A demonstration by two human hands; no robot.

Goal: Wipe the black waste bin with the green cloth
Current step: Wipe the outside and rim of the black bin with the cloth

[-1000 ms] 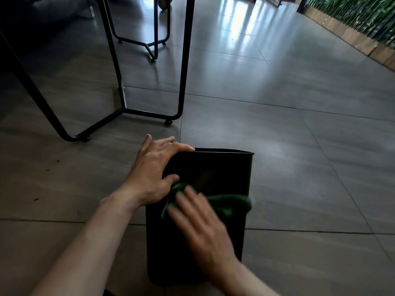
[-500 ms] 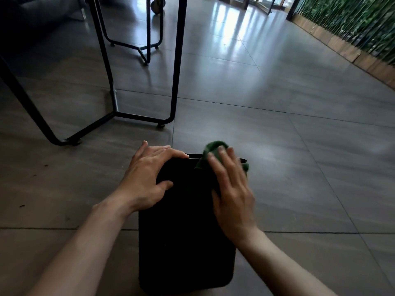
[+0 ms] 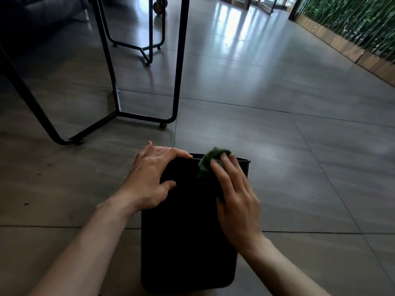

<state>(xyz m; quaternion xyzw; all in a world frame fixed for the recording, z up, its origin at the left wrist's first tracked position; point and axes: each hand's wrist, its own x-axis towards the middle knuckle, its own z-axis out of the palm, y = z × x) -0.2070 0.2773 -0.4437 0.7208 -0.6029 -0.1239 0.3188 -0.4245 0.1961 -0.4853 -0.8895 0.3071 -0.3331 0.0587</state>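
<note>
The fingers [image 3: 224,174] of the right hand [image 3: 237,201] lay flat and slightly spread, pressing a crumpled dark green cloth [image 3: 210,160] against the upward-facing side of a black rectangular plastic waste bin [image 3: 188,231]. They were not curled around the cloth; it bunched out beyond the fingertips and reached the bin's far rim. Most of the cloth sat under the palm and fingers, so its full extent could not be told.

The fingers [image 3: 171,152] of the left hand [image 3: 149,178] were spread and draped over the bin's far left corner, the fingertips resting along the rim edge and the thumb lying on the dark side panel. That hand gripped the corner loosely, open-palmed, with no cloth beneath it. The two hands were near each other but apart, with bare black plastic between them.

The bin lay on its side on the grey tiled floor [image 3: 299,167], its open mouth pointing away from the person and its closed base nearest the camera. Both bare forearms reached in from the lower edge of the view.

Beyond the bin, to the left, stood the thin black metal tube frame [image 3: 177,82] of a piece of furniture, its bent base resting on small feet on the tiles. A second, similar black frame [image 3: 149,45] stood farther back. Along the right edge ran a low wooden planter border [image 3: 342,43] with green foliage [image 3: 352,16] above it, well away from the bin. Bright window light reflected off the distant tiles.
</note>
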